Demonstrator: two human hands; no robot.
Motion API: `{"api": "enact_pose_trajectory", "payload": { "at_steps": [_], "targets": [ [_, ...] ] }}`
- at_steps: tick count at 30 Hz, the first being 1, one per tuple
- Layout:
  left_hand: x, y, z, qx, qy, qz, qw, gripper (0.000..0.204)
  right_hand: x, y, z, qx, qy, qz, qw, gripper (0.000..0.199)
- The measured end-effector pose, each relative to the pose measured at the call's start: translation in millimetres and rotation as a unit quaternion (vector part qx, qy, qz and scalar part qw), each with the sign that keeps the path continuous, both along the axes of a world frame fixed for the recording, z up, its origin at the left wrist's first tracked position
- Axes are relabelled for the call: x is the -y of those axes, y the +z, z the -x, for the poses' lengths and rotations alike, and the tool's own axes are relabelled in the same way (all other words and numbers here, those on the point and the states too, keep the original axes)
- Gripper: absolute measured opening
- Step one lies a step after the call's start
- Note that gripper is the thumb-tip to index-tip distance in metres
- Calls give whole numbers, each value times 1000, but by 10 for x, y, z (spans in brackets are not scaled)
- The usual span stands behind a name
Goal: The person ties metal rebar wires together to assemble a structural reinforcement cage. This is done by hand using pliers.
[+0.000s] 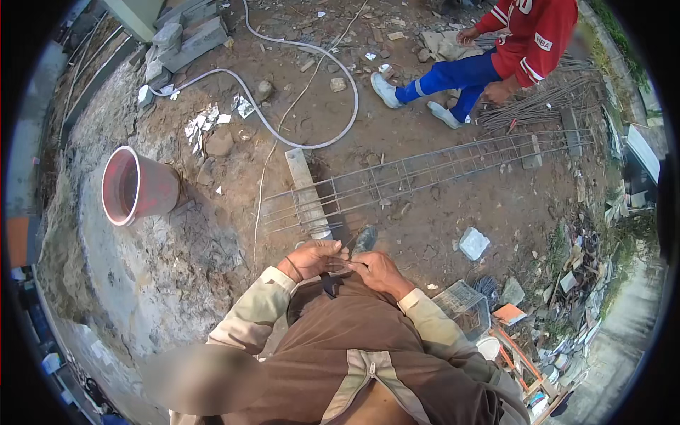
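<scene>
Bare, stony brown earth spreads around a long rebar cage (425, 173) of thin grey steel rods, lying from ten to two o'clock ahead of the person. Both hands meet just below its near end: left hand (312, 258) and right hand (379, 270) pinch a thin wire (346, 263) between closed fingers. A round red bucket (134, 185) stands at nine o'clock; a pale hose (312, 71) loops at twelve, beside another crouching person (510, 42).

Bare dirt ground (425, 234) – rubble, concrete slab (120, 283), daylight

Dull metal rebar cage (425, 173), matt red plastic bucket (134, 188), rough dirt ground (439, 227).
</scene>
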State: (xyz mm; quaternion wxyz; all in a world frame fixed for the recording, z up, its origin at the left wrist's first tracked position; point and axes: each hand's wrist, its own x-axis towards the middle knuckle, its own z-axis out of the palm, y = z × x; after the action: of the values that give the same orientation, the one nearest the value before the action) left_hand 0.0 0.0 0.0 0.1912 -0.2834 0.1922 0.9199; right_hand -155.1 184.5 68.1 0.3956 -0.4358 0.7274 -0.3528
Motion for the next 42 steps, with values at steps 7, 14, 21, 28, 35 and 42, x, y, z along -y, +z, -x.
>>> {"api": "enact_pose_trajectory", "payload": {
  "at_steps": [7, 14, 21, 28, 35, 42],
  "targets": [
    [-484, 104, 675, -82, 185, -95, 975, 13, -251, -145, 802, 257, -3, -24, 966, 25],
    [-525, 113, 849, 117, -13, 564, 818, 16, -362, -650, 819, 211, 4, -88, 973, 25],
    [-428, -298, 580, 175, 35, 648, 740, 15, 145, -788, 566, 50, 84, -131, 987, 24],
    [-58, -1033, 142, 170, 74, 596, 782, 26, 620, -1299, 185, 93, 49, -231, 967, 22],
    [1128, -3420, -316, 253, 450, 241, 822, 33, 1104, -2848, -57, 115, -94, -265, 953, 20],
    [1710, -5374, 305, 535, 411, 143, 724, 33, 669, -3703, -618, 180, -142, -335, 914, 21]
  ]
}}
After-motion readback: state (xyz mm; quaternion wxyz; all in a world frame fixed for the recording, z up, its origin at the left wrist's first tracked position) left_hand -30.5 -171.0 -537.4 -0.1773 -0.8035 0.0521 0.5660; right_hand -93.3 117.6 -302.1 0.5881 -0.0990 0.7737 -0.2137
